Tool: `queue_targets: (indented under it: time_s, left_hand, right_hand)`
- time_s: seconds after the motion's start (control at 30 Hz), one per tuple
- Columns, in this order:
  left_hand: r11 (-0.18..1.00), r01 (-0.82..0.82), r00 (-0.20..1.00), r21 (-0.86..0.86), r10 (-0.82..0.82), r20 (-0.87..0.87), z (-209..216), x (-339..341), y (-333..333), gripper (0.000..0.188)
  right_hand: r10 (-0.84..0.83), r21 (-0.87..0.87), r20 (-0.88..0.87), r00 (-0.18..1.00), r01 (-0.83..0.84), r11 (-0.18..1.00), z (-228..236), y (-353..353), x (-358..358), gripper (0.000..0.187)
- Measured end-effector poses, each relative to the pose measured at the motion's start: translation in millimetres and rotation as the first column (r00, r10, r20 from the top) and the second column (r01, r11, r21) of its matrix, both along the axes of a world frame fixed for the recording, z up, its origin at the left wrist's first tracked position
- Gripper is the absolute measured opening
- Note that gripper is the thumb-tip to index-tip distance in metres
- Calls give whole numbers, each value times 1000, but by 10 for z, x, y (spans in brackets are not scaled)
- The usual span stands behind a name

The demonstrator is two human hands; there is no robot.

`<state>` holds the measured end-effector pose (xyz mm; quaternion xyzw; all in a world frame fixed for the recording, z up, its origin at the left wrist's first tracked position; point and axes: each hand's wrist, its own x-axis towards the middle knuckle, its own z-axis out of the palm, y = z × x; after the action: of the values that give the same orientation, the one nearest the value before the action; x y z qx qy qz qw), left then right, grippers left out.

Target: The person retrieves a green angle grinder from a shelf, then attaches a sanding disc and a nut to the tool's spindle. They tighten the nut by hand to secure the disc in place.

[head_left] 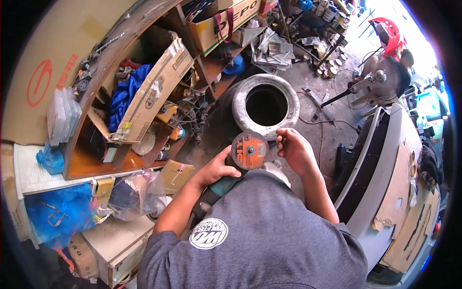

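Note:
My left hand [215,169] is wrapped round the head of a teal and black angle grinder [222,189]. Its body slants down to the lower left, against my grey shirt. A round disc with an orange label [246,158] and a dark rim sits on the grinder, its face turned up, with a small metal piece at its centre. Just right of the disc, my right hand [297,153] is raised with its fingers curled together, apart from the disc. Whatever its fingertips may hold is too small to make out.
Beyond my hands stands a whitish, dusty tyre [290,98]. Shelves with a cardboard box [156,89] and cables line the left. A large grey panel [370,197] leans at the right, near a pedestal fan [385,79]. Cables cross the floor.

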<state>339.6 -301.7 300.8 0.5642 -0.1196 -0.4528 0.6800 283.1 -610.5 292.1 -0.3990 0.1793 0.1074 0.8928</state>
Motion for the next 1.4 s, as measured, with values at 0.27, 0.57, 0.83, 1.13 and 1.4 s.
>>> queue_targets:
  time_s: [0.27, 0.57, 0.83, 1.13, 1.4]
  left_hand:
    - [995, -102, 993, -13, 102, 57, -147, -128, 550, 90]
    - [965, -262, 964, -25, 263, 36, -289, -206, 1013, 89]
    - [877, -476, 880, -63, 476, -16, -301, -278, 1099, 75]
    - [665, -738, 667, 115, 745, -24, -350, -793, 1028, 83]
    - [563, -819, 546, 113, 824, -150, -542, -756, 757, 82]
  right_hand:
    - [48, 18, -3, 999, -48, 999, -38, 557, 172, 36]
    - [181, -210, -91, 979, -197, 958, 64, 802, 843, 12]
    - [406, -787, 592, 697, 390, 478, 574, 613, 3378, 22]
    - [661, -839, 305, 686, 522, -155, 1560, 1097, 6602, 36]
    - [730, -704, 25, 683, 530, -472, 1818, 353, 8024, 57]
